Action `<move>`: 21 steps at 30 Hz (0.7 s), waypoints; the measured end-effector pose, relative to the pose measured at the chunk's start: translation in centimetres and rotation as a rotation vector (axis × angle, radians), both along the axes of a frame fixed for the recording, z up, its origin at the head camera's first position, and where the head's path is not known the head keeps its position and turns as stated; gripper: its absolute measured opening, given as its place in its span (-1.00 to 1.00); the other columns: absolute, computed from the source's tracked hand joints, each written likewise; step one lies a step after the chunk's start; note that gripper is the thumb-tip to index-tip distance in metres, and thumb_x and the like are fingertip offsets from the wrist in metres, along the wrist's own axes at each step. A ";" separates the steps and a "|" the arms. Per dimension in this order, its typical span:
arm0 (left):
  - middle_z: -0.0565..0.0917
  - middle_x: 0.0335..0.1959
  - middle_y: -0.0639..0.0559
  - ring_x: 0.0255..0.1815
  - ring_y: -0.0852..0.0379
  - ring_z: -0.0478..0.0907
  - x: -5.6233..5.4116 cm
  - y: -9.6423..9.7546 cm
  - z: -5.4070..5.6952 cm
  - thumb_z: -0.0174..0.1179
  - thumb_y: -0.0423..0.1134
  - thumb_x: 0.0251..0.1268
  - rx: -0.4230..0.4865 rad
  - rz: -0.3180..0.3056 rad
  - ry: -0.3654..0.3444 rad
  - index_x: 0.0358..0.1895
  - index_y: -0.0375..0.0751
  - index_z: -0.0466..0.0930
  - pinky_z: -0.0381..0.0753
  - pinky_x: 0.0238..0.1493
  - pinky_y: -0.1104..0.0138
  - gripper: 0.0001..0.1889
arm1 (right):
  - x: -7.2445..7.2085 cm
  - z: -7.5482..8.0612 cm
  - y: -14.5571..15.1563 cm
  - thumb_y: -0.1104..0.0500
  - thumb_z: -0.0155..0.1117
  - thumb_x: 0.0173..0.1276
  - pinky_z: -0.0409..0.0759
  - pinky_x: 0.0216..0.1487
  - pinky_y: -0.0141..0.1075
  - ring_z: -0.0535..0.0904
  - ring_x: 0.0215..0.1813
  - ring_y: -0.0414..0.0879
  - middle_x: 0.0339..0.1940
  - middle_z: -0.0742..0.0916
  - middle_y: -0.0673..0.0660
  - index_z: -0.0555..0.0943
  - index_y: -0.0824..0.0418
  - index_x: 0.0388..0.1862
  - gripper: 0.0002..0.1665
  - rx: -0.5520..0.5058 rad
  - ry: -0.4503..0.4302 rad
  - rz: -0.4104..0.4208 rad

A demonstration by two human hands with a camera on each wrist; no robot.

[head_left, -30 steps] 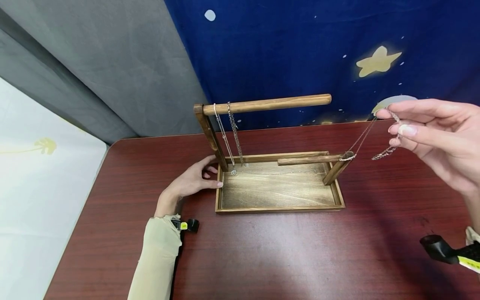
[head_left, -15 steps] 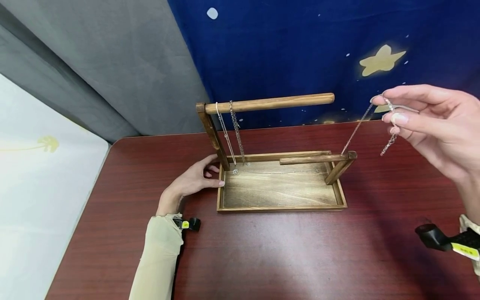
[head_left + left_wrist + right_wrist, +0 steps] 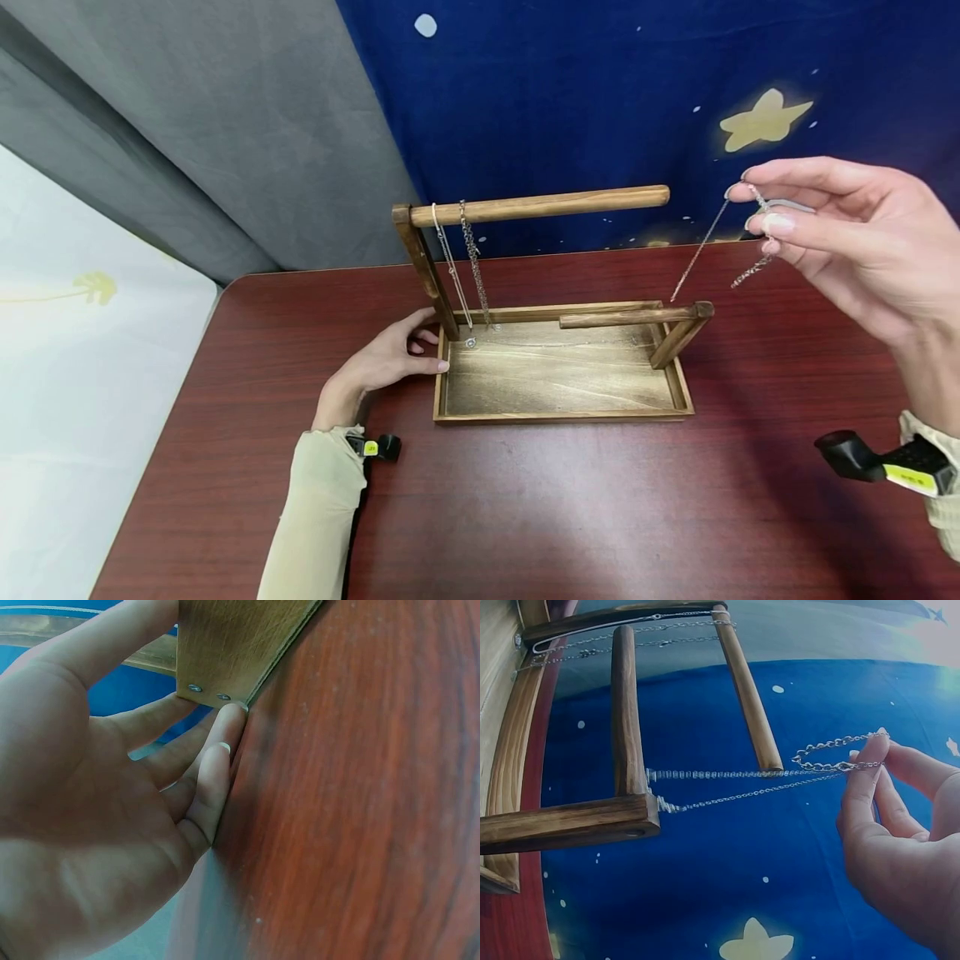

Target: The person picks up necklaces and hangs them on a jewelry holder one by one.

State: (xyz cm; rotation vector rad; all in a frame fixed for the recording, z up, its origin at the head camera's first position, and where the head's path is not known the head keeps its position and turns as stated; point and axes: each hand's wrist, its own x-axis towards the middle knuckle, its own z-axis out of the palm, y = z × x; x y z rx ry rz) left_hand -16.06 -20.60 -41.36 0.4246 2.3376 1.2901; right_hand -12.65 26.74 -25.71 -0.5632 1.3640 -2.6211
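Note:
My right hand [image 3: 862, 229] pinches a thin silver chain necklace [image 3: 699, 256] between thumb and fingertips. One strand slants down left to just behind the lower bar [image 3: 618, 319] of a wooden jewelry stand; a short end dangles under the fingers. In the right wrist view the necklace [image 3: 750, 797] runs from the fingertips toward that bar's corner. My left hand [image 3: 384, 358] holds the left end of the stand's tray [image 3: 562, 417], thumb on the rim, other fingers outside. In the left wrist view the fingers [image 3: 214, 776] are curled low beside the wood.
A light silver necklace [image 3: 453, 271] and a darker chain [image 3: 472, 258] hang from the left part of the stand's upper bar [image 3: 555, 205]. The stand sits on a reddish-brown table [image 3: 570, 517]. Behind it hang a grey curtain [image 3: 247, 142] and a blue star-patterned cloth [image 3: 562, 100].
My right hand has risen and moved left with the necklace, whose lower loop has come off the right post's top and now shows behind the lower bar. My left hand keeps its hold.

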 end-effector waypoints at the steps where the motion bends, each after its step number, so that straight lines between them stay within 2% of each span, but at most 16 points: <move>1: 0.49 0.21 -0.26 0.12 -0.12 0.46 0.0 0.0 0.0 0.45 -0.30 0.16 -0.002 -0.001 0.000 0.54 -0.27 0.08 0.42 0.14 0.09 -0.07 | 0.0 0.0 0.0 0.79 -0.24 0.30 0.68 -0.24 -0.26 0.69 -0.16 0.14 0.05 0.66 0.48 0.44 0.63 0.24 -0.43 0.000 -0.011 0.002; 5: 0.50 0.21 -0.26 0.12 -0.12 0.46 0.1 0.2 0.1 0.44 -0.30 0.16 0.003 -0.006 0.000 0.54 -0.26 0.09 0.41 0.15 0.08 -0.08 | -0.1 -0.1 0.0 0.77 -0.21 0.30 0.69 -0.22 -0.27 0.70 -0.15 0.12 0.06 0.67 0.44 0.46 0.61 0.23 -0.44 0.020 -0.034 0.000; 12: 0.49 0.23 -0.25 0.12 -0.12 0.46 0.1 0.2 0.1 0.44 -0.31 0.15 0.007 -0.007 0.008 0.54 -0.27 0.10 0.42 0.14 0.08 -0.08 | -0.5 0.0 -0.6 0.76 -0.17 0.31 0.68 -0.17 -0.28 0.70 -0.12 0.09 0.09 0.67 0.39 0.46 0.58 0.24 -0.44 0.066 -0.023 0.009; 21: 0.49 0.23 -0.25 0.12 -0.11 0.46 0.4 0.1 0.0 0.45 -0.31 0.16 0.017 -0.007 0.009 0.53 -0.27 0.12 0.43 0.13 0.08 -0.10 | -1.4 0.5 -1.5 0.76 -0.15 0.31 0.67 -0.19 -0.29 0.69 -0.11 0.08 0.07 0.68 0.36 0.49 0.58 0.22 -0.46 0.064 -0.019 0.036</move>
